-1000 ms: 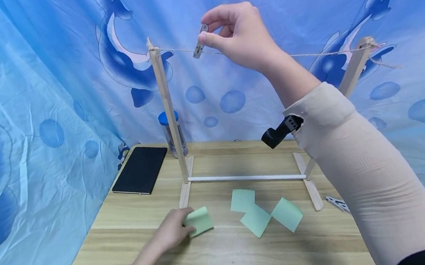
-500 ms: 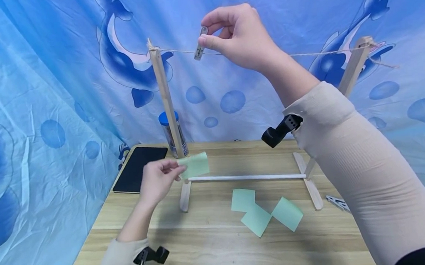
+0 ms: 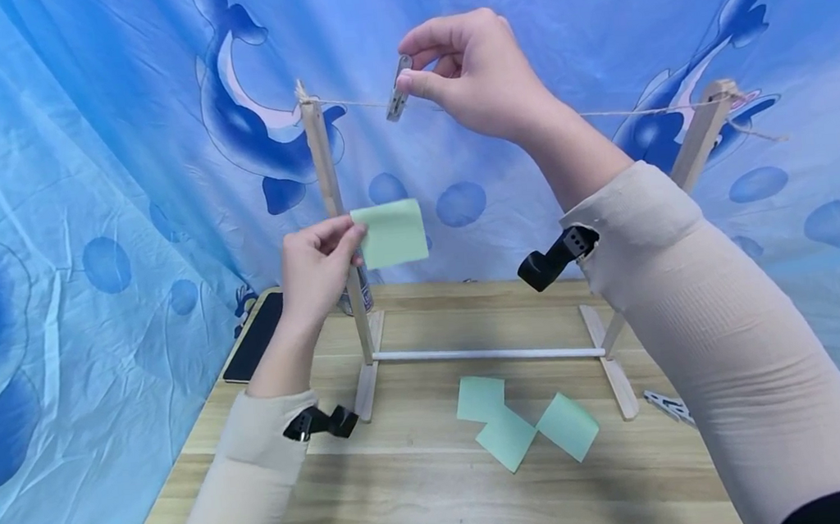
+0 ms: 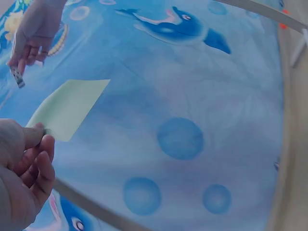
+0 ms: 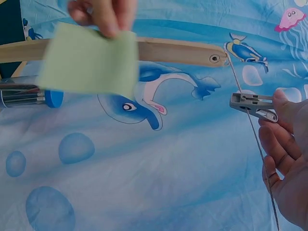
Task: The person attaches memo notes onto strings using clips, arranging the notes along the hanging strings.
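Observation:
A green sticky note (image 3: 392,235) is pinched by its left edge between the thumb and fingers of my left hand (image 3: 315,274), in front of the left wooden post (image 3: 323,154). Higher up, my right hand (image 3: 481,76) pinches a grey clothespin (image 3: 399,91) beside the string (image 3: 623,113) that runs between the two posts. In the right wrist view the clothespin (image 5: 251,106) lies across the string, near the post's top; whether it bites the string I cannot tell. The note (image 5: 89,62) looks blurred there, below and apart from the clothespin.
Several green sticky notes (image 3: 508,436) lie on the wooden table (image 3: 410,509). Another clothespin (image 3: 668,407) sits by the stand's right foot (image 3: 614,370). A white rod (image 3: 486,354) joins the feet. Behind the left arm are a black notebook (image 3: 252,341) and a blue-capped jar (image 5: 29,94).
My left hand has lifted the sticky note from the table, up past the white rod toward the string. My right hand with the clothespin has stayed nearly still.

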The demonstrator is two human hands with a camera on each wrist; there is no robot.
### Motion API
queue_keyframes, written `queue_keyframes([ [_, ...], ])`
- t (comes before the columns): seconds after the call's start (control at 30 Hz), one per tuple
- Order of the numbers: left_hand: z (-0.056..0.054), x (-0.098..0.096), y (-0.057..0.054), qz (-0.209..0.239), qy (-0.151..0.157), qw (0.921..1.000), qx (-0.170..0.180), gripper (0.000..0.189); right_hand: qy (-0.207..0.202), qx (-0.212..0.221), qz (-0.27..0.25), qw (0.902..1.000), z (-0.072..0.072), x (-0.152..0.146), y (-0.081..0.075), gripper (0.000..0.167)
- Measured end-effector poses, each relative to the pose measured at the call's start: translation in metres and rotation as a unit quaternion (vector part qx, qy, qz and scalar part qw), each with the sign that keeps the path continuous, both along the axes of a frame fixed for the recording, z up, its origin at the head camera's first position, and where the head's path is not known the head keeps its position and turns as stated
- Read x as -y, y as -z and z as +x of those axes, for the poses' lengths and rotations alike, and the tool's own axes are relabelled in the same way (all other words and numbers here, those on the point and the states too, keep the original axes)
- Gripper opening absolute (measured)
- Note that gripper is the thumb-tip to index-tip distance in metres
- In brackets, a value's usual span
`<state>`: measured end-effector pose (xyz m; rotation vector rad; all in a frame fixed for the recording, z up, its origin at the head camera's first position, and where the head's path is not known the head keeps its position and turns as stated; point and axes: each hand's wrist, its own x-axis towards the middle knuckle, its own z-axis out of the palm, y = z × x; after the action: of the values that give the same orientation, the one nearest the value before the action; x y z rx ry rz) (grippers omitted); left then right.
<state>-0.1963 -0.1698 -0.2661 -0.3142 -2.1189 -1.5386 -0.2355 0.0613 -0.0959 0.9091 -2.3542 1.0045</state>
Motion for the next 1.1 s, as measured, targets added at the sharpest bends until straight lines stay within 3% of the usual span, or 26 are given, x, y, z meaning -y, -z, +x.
queue_keyframes([
  [0.23,-0.012,-0.012,-0.029,-0.007,-0.013,0.9983,-0.057,0.023,0.003,-0.015,0.022,0.9996,0.001,0.003,-0.003,0.031],
  [0.43,-0.015,-0.019,-0.044,-0.012,-0.041,0.9957,-0.082,0.025,0.008,-0.008,0.024,0.9996,0.001,0.004,-0.006,0.029],
  [0.87,-0.016,-0.025,-0.058,-0.009,-0.064,0.9931,-0.098,0.024,0.005,-0.007,0.038,0.9992,0.006,0.009,-0.009,0.024],
  [1.1,-0.014,-0.026,-0.064,-0.009,-0.054,0.9942,-0.092,0.025,0.005,-0.011,0.048,0.9988,0.007,0.007,-0.008,0.025],
])
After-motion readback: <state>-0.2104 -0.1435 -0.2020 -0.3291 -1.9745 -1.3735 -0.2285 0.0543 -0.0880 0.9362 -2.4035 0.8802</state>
